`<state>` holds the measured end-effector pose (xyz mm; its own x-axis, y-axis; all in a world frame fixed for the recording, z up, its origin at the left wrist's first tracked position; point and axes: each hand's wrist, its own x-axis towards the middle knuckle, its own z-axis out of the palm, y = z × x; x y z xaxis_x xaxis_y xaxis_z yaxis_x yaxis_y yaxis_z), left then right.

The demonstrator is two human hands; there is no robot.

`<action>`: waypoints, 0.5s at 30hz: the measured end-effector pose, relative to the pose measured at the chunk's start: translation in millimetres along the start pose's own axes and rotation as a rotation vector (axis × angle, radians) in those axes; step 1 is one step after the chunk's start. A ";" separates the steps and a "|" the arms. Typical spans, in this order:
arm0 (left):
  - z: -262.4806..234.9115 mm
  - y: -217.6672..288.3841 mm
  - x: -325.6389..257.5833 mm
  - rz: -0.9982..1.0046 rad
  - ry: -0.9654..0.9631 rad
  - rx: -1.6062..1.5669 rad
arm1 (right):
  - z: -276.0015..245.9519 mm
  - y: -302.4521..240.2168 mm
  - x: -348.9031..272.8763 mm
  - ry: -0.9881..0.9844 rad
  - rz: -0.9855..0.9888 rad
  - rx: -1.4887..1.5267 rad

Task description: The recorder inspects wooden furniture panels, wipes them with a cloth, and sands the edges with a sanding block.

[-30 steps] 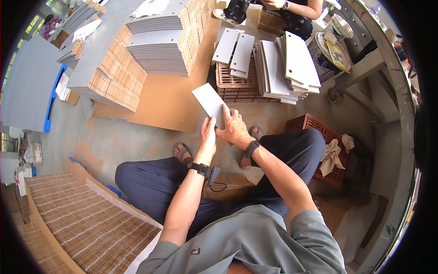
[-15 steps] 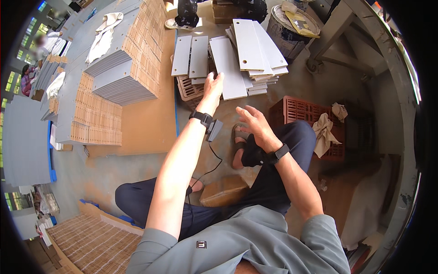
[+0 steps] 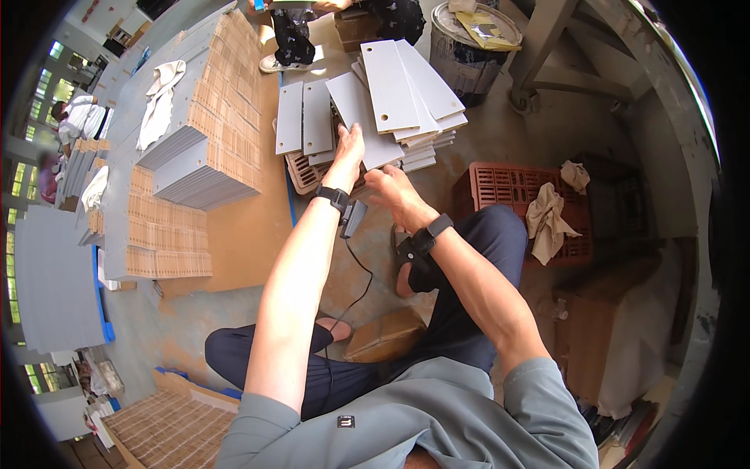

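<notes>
Presently, the grey panel (image 3: 375,139) lies at a slant at the near side of a stack of pale boards (image 3: 392,87), partly covered by them. The left hand (image 3: 348,154) is at the panel's left edge, with its thumb over the panel face; whether the fingers are clamped on the edge cannot be told from here. The right hand (image 3: 395,192) is positioned at the panel's near end, palm inward, fingers curled and close together; contact with that end cannot be confirmed. The hands stand apart from each other.

Each wrist carries a black strap (image 3: 333,196). Directly left of the panel, a pair of narrower boards (image 3: 317,117) lies side by side, above a slotted crate (image 3: 301,175).

To the right, a red-brown crate (image 3: 483,186) supports a crumpled beige cloth (image 3: 548,223). Beyond the stack stands a stained bucket (image 3: 467,72), with a yellow packet (image 3: 479,30) on top. Further left, tall piles of panels (image 3: 223,105) rest on a brown sheet (image 3: 244,244).
</notes>
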<state>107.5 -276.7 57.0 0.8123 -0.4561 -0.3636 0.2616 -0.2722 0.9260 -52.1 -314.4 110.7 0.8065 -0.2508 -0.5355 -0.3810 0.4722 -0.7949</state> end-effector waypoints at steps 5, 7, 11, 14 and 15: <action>10.5 19.3 -21.7 0.373 0.324 0.392 | -1.0 2.2 -5.6 0.184 0.035 0.019; 24.7 27.9 -31.3 0.571 0.319 0.509 | -3.3 15.8 -3.8 0.233 -0.033 0.079; 50.1 47.1 -39.8 0.420 0.119 0.676 | -8.3 23.5 -9.6 0.333 -0.125 0.109; 65.2 58.5 -30.3 0.360 0.142 0.606 | -10.0 21.9 -9.5 0.311 -0.135 0.123; 67.1 60.1 -23.9 0.354 0.139 0.612 | -9.4 24.0 -7.4 0.312 -0.129 0.128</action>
<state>68.8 -339.0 114.5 0.8639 -0.5037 0.0023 -0.3358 -0.5724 0.7481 -71.4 -309.2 92.9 0.6600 -0.5516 -0.5101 -0.2097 0.5167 -0.8301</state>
